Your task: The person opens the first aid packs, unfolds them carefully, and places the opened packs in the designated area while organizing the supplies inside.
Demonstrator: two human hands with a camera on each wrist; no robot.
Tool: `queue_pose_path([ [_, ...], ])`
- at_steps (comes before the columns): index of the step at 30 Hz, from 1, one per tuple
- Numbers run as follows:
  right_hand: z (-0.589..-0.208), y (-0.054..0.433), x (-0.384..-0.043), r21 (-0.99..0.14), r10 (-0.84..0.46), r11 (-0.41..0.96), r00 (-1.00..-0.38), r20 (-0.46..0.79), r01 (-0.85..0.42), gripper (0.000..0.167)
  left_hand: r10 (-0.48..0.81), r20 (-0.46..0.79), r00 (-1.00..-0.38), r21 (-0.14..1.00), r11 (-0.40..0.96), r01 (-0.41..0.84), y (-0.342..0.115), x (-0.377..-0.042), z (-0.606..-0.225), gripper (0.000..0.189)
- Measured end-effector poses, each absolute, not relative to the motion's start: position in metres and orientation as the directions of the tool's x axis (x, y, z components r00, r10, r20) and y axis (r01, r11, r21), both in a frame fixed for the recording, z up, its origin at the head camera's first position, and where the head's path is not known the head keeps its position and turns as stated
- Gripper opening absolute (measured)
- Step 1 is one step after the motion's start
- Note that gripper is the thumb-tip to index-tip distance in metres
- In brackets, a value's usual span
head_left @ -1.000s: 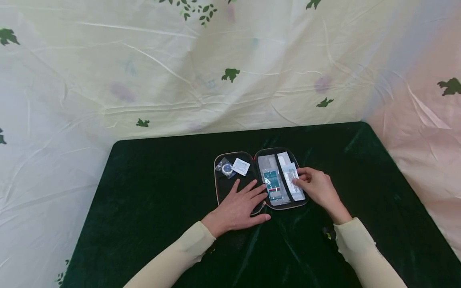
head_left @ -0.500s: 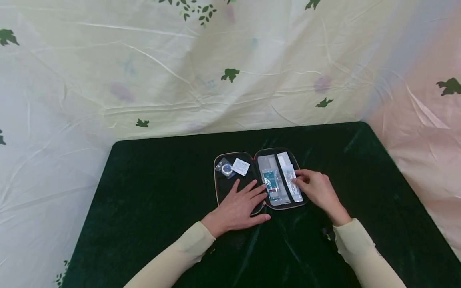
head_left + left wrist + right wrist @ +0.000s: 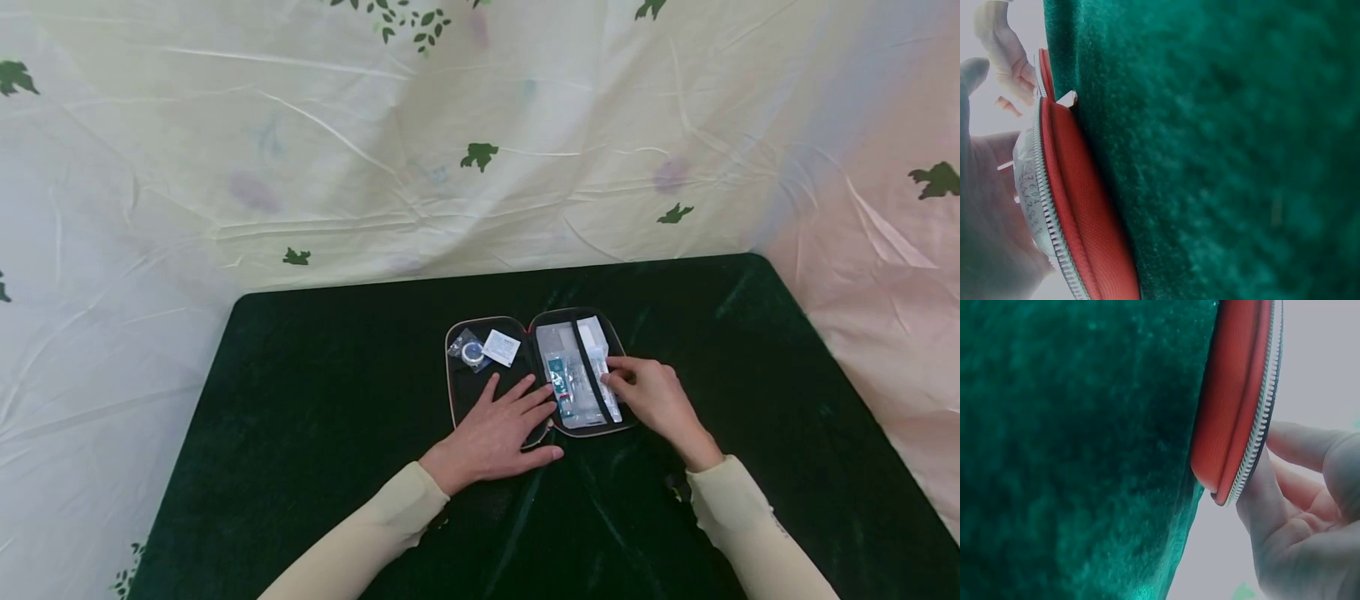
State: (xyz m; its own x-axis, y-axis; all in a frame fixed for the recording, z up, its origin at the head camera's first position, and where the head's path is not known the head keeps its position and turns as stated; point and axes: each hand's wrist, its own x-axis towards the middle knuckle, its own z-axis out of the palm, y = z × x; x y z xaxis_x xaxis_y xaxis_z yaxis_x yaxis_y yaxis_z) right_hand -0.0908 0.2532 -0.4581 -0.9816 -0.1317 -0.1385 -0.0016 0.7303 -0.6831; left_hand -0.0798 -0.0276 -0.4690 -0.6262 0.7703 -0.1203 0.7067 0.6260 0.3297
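Note:
A zip case lies unfolded on the table, its black lining [image 3: 467,393] up and its red shell [image 3: 1091,206] visible from the wrists. My left hand [image 3: 491,435] rests with spread fingers across the near part of the left half, covering some of it. Above it lie a bagged white roll [image 3: 472,354] and a small white packet [image 3: 501,347]. In the right half, a black elastic strap [image 3: 588,367] crosses several clear and white packets, including a teal-printed packet [image 3: 558,385]. My right hand [image 3: 658,398] pinches the edge of a clear-and-white packet [image 3: 612,407] under the strap.
Dark green velvet covers the table [image 3: 337,375]. A leaf-printed pale cloth [image 3: 390,183] hangs behind and at both sides. A small dark object [image 3: 675,487] lies by the right sleeve, partly hidden.
My right hand has moved slightly left, and the packet it pinches has slid further under the strap. Less of the teal-printed packet shows now. The left hand has stayed in place.

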Motion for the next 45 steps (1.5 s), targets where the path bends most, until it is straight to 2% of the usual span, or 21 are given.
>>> queue_pose_path([
  [26,-0.455,0.244,-0.09,-0.683,-0.173,0.73,-0.974,-0.144,-0.028,0.037,0.768,-0.12,-0.629,0.329,0.628,0.705,-0.027,-0.079,-0.468,0.079],
  [35,-0.454,0.241,-0.091,-0.693,-0.173,0.721,-0.966,-0.191,0.008,0.038,0.765,-0.121,-0.632,0.326,0.632,0.703,-0.027,-0.079,-0.467,0.08],
  [45,-0.457,0.241,-0.092,-0.693,-0.187,0.721,-0.969,-0.163,-0.022,0.036,0.766,-0.119,-0.632,0.326,0.631,0.704,-0.027,-0.08,-0.467,0.08],
])
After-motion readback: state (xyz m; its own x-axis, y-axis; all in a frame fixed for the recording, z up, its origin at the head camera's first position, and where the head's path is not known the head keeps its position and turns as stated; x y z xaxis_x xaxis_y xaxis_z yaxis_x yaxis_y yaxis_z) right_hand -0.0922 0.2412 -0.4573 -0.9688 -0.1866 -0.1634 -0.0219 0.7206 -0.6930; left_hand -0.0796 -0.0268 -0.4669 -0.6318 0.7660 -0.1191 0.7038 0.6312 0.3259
